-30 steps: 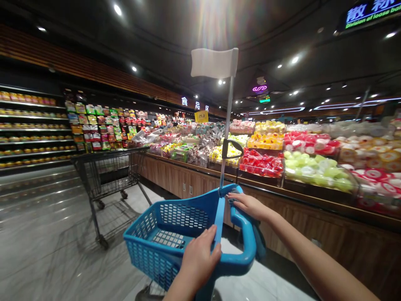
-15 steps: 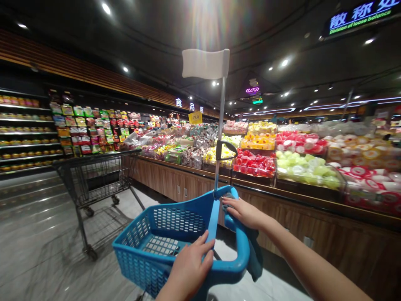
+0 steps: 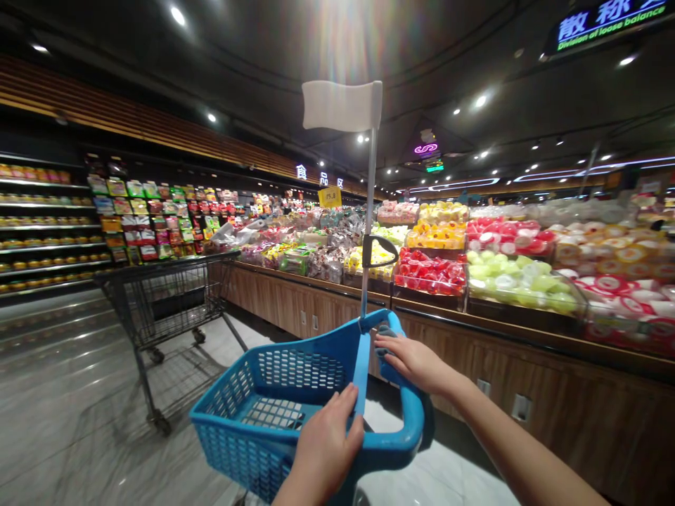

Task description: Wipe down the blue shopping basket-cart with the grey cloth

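A small blue plastic shopping cart [image 3: 237, 439] stands before me, its perforated basket on the left and its looped handle [image 3: 413, 422] on the right. My left hand [image 3: 328, 436] is on the near rim of the cart, its fingers closed against the edge by a flat blue bar [image 3: 361, 369]. On the far side of the handle, my right hand [image 3: 414, 360] presses a grey-blue cloth [image 3: 387, 341] to the plastic, fingers bent over it. Part of the cloth is hidden under that hand and behind the handle. From the cart rises a metal pole [image 3: 370, 190] with a white flag-shaped plate [image 3: 342, 105].
A black wire shopping cart [image 3: 174, 299] stands at the left on the tiled floor [image 3: 63, 436]. Behind both carts runs a wood-fronted counter [image 3: 274, 292] heaped with packaged sweets and jelly cups [image 3: 522, 277]. Stocked shelves [image 3: 45, 225] line the left wall.
My right hand has shifted slightly along the handle with the cloth. The cloth's hanging end has swung up behind the handle. My left hand has slid a little up the rim.
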Demonstrator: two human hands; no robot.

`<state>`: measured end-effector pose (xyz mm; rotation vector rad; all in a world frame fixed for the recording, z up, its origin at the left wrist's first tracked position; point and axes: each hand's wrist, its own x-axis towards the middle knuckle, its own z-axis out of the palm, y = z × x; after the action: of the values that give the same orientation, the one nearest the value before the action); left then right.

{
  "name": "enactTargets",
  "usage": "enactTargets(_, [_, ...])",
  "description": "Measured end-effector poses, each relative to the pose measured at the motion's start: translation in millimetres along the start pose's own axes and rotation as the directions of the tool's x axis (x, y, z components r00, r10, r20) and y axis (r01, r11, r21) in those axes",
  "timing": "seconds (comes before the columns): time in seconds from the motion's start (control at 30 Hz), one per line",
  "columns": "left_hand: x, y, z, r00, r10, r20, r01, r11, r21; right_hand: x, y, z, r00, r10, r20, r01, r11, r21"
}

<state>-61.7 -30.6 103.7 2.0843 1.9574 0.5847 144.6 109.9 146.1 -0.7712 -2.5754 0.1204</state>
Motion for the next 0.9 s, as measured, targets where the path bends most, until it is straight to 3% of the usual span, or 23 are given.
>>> enactTargets(0.23, [-1,3,-2.7,1.000,-0.006,-0.009,0.005,1.000,-0.029,-39,-32,1,0.998,-0.046,-0.033,0.048,0.996,0.072])
enactTargets(0.4, [-1,0,-0.9,1.000,-0.002,-0.025,0.001,0.999,-0.052,-70,-66,-2,0.999,-0.046,0.019,0.043,0.989,0.142])
enactTargets(0.5, [-1,1,0.0,1.000,0.001,-0.014,-0.002,0.999,-0.045,-75,-75,-6,0.997,-0.050,0.052,0.041,0.987,0.155])
enactTargets(0.6, [-1,5,2.0,1.000,0.019,0.020,-0.019,1.000,-0.011,-68,-63,-10,0.997,-0.050,0.058,0.040,0.986,0.164])
enactTargets(0.73, [1,0,6.3,0.996,0.067,0.060,-0.067,0.998,-0.002,-60,-31,-14,0.999,-0.036,0.041,0.028,0.982,0.189])
enactTargets(0.9, [3,-48,9.1,0.987,0.111,0.118,-0.114,0.993,0.025,-61,-2,-11,1.000,0.018,-0.008,-0.016,0.980,0.198])
